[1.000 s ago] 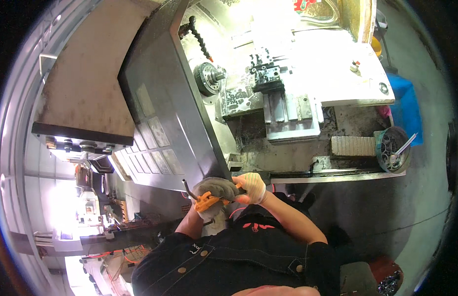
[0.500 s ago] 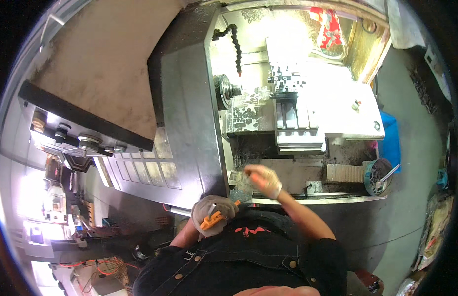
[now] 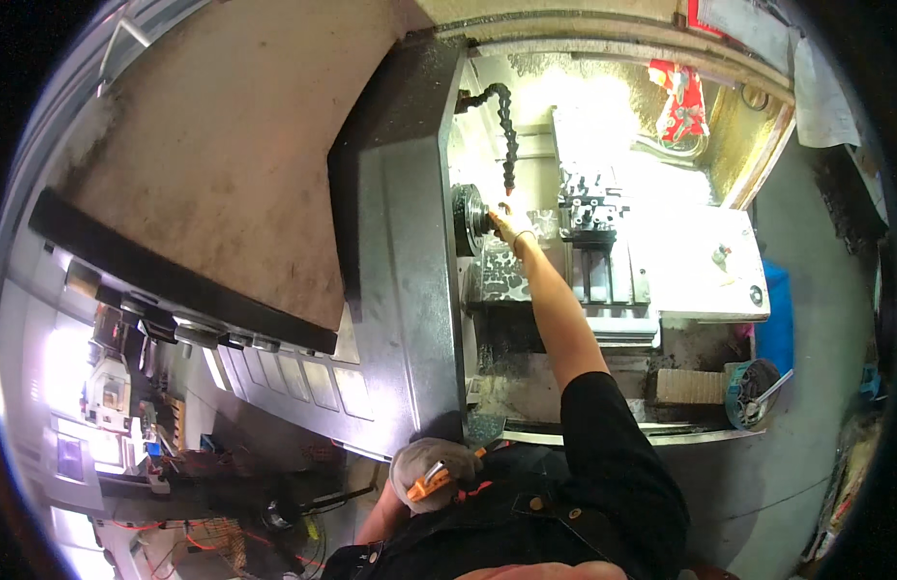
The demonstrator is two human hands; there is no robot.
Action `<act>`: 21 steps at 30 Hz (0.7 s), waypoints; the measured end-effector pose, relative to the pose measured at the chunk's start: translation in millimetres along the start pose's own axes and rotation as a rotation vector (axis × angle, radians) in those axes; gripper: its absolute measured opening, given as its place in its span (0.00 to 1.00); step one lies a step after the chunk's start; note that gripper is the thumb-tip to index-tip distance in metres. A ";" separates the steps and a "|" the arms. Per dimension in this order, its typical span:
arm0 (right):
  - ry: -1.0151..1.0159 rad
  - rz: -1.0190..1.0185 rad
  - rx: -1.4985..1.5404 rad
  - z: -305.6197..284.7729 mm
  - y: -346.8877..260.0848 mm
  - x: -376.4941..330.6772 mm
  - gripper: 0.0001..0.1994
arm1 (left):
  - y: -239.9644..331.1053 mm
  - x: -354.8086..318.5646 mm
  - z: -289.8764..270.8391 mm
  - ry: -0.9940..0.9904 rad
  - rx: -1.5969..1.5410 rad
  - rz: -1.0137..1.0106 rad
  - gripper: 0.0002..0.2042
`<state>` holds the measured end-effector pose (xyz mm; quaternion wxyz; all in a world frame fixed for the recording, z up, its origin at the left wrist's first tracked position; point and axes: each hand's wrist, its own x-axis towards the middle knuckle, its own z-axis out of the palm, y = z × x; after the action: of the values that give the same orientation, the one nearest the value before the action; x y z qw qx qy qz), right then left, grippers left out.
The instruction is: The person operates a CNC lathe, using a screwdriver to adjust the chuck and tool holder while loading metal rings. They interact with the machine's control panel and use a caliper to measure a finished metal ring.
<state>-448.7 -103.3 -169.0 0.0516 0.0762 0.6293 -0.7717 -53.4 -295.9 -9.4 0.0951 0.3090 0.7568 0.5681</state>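
Harsh light fills the machine enclosure (image 3: 756,159) at upper right. My right hand (image 3: 509,227) is at the chuck (image 3: 464,220), upper centre; whether it grips, or anything there is finished, I cannot tell. My gloved left hand (image 3: 416,466), lower centre, clasps an orange tool (image 3: 430,483).

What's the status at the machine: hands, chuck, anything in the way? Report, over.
Left hand gripping orange tool. Right hand at chuck, contact unclear. Black hose ends near right hand, possibly obstructing.
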 end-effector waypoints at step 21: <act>0.036 0.004 0.096 -13.8 28.3 -2.8 0.19 | 3.4 17.3 38.0 0.197 -0.452 0.070 0.07</act>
<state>-440.3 -95.5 -198.5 0.0380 0.0940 0.5923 -0.7993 -47.1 -255.0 -15.5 0.0675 0.2490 0.6050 0.7532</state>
